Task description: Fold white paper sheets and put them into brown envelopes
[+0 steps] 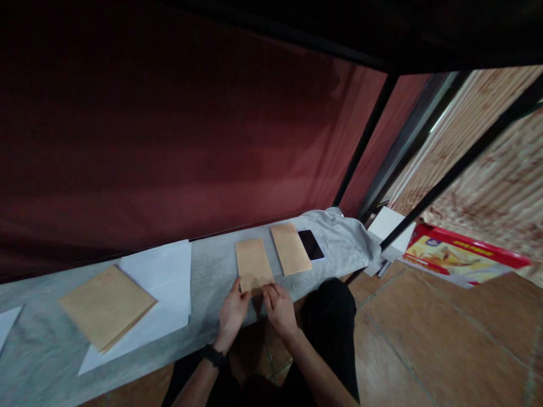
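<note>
A brown paper envelope [254, 260] lies lengthwise in front of me on the grey cloth-covered shelf, its near end at the shelf's front edge. My left hand [233, 310], with a black watch on the wrist, grips its near left corner. At the near right corner my right hand [279, 308] has its fingers closed on the same envelope. Just right of it lies a second brown envelope [291, 249], partly over or against a dark-screened phone [311, 245]. Farther left, a stack of brown envelopes [108, 307] rests on white paper sheets [169, 282].
The narrow shelf [207, 271] runs along a dark red panel [190, 169]. Black metal posts [369, 135] stand at its right end. A red and yellow box [458, 254] and a white board [392, 226] are on the right, by the tiled floor [403, 316]. Another white sheet [7, 327] shows at far left.
</note>
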Demonstrator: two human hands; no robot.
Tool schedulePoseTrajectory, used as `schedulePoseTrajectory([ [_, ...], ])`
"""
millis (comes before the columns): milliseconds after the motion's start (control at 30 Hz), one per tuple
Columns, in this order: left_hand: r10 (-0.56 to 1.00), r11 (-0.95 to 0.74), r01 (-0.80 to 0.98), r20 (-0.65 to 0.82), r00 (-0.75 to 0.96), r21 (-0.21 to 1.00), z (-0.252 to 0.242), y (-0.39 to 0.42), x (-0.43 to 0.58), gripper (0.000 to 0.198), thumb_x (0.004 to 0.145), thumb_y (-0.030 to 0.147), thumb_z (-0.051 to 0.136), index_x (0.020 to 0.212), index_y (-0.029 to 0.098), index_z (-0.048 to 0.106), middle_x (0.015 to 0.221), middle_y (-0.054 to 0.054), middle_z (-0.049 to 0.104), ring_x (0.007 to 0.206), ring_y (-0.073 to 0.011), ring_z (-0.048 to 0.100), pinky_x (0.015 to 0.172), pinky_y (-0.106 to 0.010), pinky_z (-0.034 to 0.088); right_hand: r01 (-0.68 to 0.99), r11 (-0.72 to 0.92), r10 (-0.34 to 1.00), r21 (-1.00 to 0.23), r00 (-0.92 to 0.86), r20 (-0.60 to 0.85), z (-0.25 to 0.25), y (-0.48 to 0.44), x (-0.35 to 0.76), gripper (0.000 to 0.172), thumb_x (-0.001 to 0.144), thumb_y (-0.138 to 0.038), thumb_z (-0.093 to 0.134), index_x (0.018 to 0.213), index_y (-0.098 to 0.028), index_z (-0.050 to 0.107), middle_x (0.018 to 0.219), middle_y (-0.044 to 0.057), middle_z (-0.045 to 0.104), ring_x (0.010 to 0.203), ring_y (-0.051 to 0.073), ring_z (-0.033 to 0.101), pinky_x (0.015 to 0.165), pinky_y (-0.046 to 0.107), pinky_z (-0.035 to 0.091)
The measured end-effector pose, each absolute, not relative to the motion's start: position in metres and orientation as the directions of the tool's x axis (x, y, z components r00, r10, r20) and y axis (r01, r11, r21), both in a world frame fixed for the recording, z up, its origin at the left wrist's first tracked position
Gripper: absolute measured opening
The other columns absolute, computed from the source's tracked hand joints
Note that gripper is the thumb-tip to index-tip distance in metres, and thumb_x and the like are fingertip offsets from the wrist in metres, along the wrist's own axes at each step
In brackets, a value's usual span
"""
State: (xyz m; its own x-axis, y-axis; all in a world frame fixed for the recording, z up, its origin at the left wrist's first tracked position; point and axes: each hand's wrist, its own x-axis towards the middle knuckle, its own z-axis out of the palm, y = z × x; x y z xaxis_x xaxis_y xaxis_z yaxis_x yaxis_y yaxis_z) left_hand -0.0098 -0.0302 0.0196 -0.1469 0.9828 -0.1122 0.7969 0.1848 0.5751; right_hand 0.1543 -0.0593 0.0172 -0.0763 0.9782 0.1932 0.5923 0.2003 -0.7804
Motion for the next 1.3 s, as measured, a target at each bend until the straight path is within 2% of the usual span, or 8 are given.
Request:
schedulePoseTrajectory([
  [33, 0.984, 0.179, 0.837, -0.095, -0.152, 0.516, 0.019, -0.033, -0.010, 0.049, 0.094, 0.028, 0.049, 0.141, 0.015, 0.052, 0.093, -0.012, 0.077, 0.082, -0.0261, 0.073, 0.072, -0.034, 0.053, 0.690, 0.315, 0.942, -0.652, -0.145, 0.302, 0.015, -0.061, 0.156, 0.036, 0.104, -0.033, 0.042, 0.131, -0.023, 0.064, 0.135, 0.010, 0.065, 0.129, 0.024, 0.057, 0.113, 0.042, 0.040],
  [100, 0.991, 0.122, 0.908, -0.004, -0.132, 0.400, 0.017, -0.036, -0.008, 0.041, 0.095, 0.028, 0.045, 0.130, 0.016, 0.062, 0.101, -0.015, 0.076, 0.091, -0.0287, 0.072, 0.082, -0.039, 0.053, 0.797, 0.426, 0.883, -0.428, -0.262, 0.390, 0.008, -0.064, 0.158, 0.043, 0.104, -0.036, 0.047, 0.145, -0.026, 0.053, 0.148, 0.008, 0.055, 0.140, 0.023, 0.047, 0.119, 0.045, 0.032],
  [200, 0.978, -0.101, 0.950, 0.205, 0.041, 0.294, 0.012, -0.027, -0.003, 0.041, 0.097, 0.028, 0.038, 0.125, 0.015, 0.066, 0.123, -0.018, 0.069, 0.115, -0.0302, 0.064, 0.101, -0.044, 0.047, 0.840, 0.454, 0.857, -0.299, -0.320, 0.403, -0.002, -0.065, 0.158, 0.052, 0.103, -0.040, 0.051, 0.153, -0.025, 0.043, 0.155, 0.008, 0.048, 0.144, 0.023, 0.042, 0.122, 0.046, 0.027],
  [300, 0.937, -0.304, 0.912, 0.257, 0.235, 0.276, 0.005, 0.001, 0.002, 0.048, 0.099, 0.032, 0.038, 0.141, 0.016, 0.056, 0.149, -0.014, 0.053, 0.141, -0.0289, 0.045, 0.115, -0.046, 0.036, 0.841, 0.453, 0.857, -0.297, -0.319, 0.404, -0.007, -0.064, 0.158, 0.053, 0.104, -0.040, 0.050, 0.153, -0.024, 0.042, 0.156, 0.008, 0.047, 0.144, 0.023, 0.041, 0.123, 0.046, 0.026],
  [400, 0.930, -0.350, 0.904, 0.207, 0.304, 0.247, 0.001, 0.037, 0.005, 0.052, 0.100, 0.036, 0.037, 0.149, 0.021, 0.047, 0.159, -0.009, 0.043, 0.150, -0.0271, 0.032, 0.122, -0.049, 0.024, 0.838, 0.442, 0.865, -0.321, -0.303, 0.400, -0.007, -0.064, 0.157, 0.052, 0.104, -0.041, 0.050, 0.153, -0.026, 0.043, 0.155, 0.007, 0.048, 0.144, 0.023, 0.042, 0.122, 0.046, 0.028],
  [733, 0.927, -0.360, 0.913, 0.185, 0.326, 0.191, 0.008, 0.112, 0.010, 0.056, 0.100, 0.037, 0.034, 0.154, 0.021, 0.041, 0.162, -0.006, 0.037, 0.153, -0.0283, 0.024, 0.125, -0.054, 0.013, 0.845, 0.376, 0.905, -0.380, -0.248, 0.345, -0.009, -0.063, 0.153, 0.056, 0.102, -0.045, 0.051, 0.155, -0.032, 0.039, 0.158, 0.003, 0.043, 0.146, 0.028, 0.039, 0.121, 0.050, 0.030],
  [1000, 0.810, -0.586, 0.789, 0.115, 0.575, 0.188, 0.008, 0.112, -0.007, 0.057, 0.101, 0.041, 0.034, 0.155, 0.023, 0.038, 0.162, -0.005, 0.039, 0.151, -0.0182, 0.029, 0.126, -0.039, 0.017, 0.849, 0.362, 0.909, -0.384, -0.229, 0.348, -0.006, -0.064, 0.152, 0.054, 0.102, -0.046, 0.052, 0.153, -0.033, 0.041, 0.157, 0.002, 0.044, 0.146, 0.027, 0.039, 0.120, 0.050, 0.032],
  [1300, 0.690, -0.722, 0.682, 0.192, 0.698, 0.115, -0.014, 0.042, -0.030, 0.056, 0.104, 0.034, 0.032, 0.158, 0.023, 0.027, 0.163, -0.007, 0.036, 0.150, -0.0180, 0.033, 0.125, -0.041, 0.025, 0.834, 0.364, 0.906, -0.416, -0.213, 0.366, -0.007, -0.063, 0.150, 0.049, 0.103, -0.043, 0.049, 0.150, -0.030, 0.046, 0.157, 0.003, 0.045, 0.144, 0.028, 0.041, 0.119, 0.052, 0.033],
])
